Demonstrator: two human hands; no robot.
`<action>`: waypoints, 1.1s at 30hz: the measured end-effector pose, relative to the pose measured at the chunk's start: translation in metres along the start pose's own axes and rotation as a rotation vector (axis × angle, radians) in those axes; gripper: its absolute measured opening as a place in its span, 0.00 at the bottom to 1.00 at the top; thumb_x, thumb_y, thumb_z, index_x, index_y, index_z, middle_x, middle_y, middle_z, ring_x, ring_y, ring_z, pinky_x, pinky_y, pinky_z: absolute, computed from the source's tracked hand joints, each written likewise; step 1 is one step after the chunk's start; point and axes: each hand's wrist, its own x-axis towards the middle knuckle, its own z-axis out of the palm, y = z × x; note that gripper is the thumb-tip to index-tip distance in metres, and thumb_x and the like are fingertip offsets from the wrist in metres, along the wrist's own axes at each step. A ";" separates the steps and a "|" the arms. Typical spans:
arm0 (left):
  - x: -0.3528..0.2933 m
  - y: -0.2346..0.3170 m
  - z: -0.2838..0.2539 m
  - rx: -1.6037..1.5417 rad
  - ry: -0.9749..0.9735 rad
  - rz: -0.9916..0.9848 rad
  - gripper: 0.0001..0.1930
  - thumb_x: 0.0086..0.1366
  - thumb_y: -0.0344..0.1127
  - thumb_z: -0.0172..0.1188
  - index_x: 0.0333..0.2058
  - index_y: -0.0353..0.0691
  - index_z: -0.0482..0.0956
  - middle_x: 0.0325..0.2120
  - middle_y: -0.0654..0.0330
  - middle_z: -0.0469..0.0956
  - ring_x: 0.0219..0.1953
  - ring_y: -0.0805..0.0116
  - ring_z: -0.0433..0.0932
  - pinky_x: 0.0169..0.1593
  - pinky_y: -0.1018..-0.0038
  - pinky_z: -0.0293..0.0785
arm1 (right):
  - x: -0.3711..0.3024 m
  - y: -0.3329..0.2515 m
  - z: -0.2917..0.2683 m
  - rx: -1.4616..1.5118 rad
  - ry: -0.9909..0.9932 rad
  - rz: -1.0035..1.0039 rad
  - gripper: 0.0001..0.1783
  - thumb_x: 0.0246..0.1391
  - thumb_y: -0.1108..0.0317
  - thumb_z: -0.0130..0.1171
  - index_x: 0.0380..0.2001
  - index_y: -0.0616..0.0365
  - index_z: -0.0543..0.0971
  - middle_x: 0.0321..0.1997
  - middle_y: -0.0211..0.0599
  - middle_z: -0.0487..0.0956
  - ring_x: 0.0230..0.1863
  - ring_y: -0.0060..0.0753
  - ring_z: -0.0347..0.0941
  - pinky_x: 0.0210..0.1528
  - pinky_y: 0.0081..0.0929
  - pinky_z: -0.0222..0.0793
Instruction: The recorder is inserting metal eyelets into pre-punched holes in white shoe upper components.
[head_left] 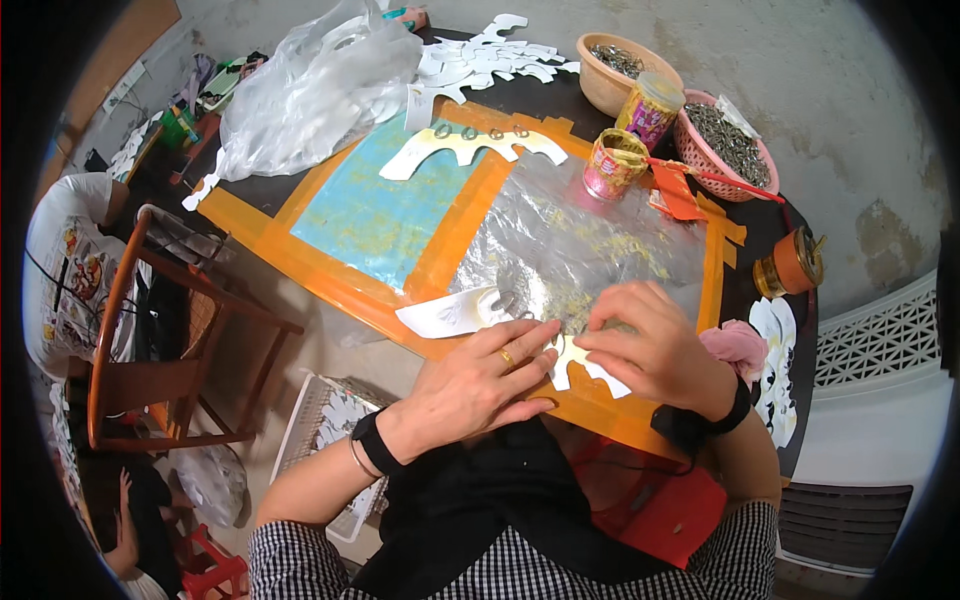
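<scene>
On the near edge of the table, a white cut-out piece with curved prongs (pixel 462 312) lies under my hands. My left hand (pixel 480 372) rests across it with fingers stretched out and thumb apart, pressing it down. Over its right end my right hand (pixel 645 345) is closed in a pinch; a small metal ring seems to show by the fingertips, but what they hold is mostly hidden. Farther back lies a similar cut-out (pixel 425 150) with several metal rings standing along its upper edge. A pink tub (pixel 612 172) with yellow paste smeared on its rim stands beyond my right hand.
A peach bowl (pixel 590 85) and a pink basket (pixel 690 150) hold metal parts at the back right, near a yellow-smeared jar (pixel 650 105). White cut-outs (pixel 470 65) pile up beside a plastic bag (pixel 310 90). A wooden chair (pixel 150 385) stands left.
</scene>
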 end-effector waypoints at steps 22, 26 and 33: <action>-0.002 -0.004 -0.001 -0.059 0.012 -0.009 0.20 0.60 0.43 0.70 0.45 0.37 0.80 0.58 0.50 0.74 0.57 0.50 0.73 0.59 0.59 0.73 | 0.038 0.009 0.011 -0.254 -0.149 -0.364 0.04 0.41 0.71 0.60 0.23 0.57 0.76 0.35 0.32 0.74 0.43 0.35 0.74 0.51 0.33 0.71; 0.002 -0.003 -0.003 -0.079 0.008 -0.004 0.19 0.60 0.43 0.70 0.46 0.38 0.80 0.59 0.50 0.74 0.58 0.51 0.73 0.59 0.60 0.73 | 0.028 0.009 0.010 -0.338 -0.161 -0.350 0.04 0.44 0.69 0.58 0.24 0.56 0.75 0.34 0.32 0.73 0.44 0.34 0.73 0.52 0.33 0.71; 0.003 0.000 -0.005 -0.074 -0.016 -0.022 0.20 0.61 0.44 0.69 0.47 0.39 0.79 0.61 0.50 0.73 0.58 0.51 0.73 0.60 0.59 0.72 | 0.023 0.009 0.009 -0.327 -0.150 -0.356 0.04 0.44 0.69 0.58 0.25 0.56 0.75 0.33 0.31 0.73 0.43 0.33 0.73 0.52 0.33 0.71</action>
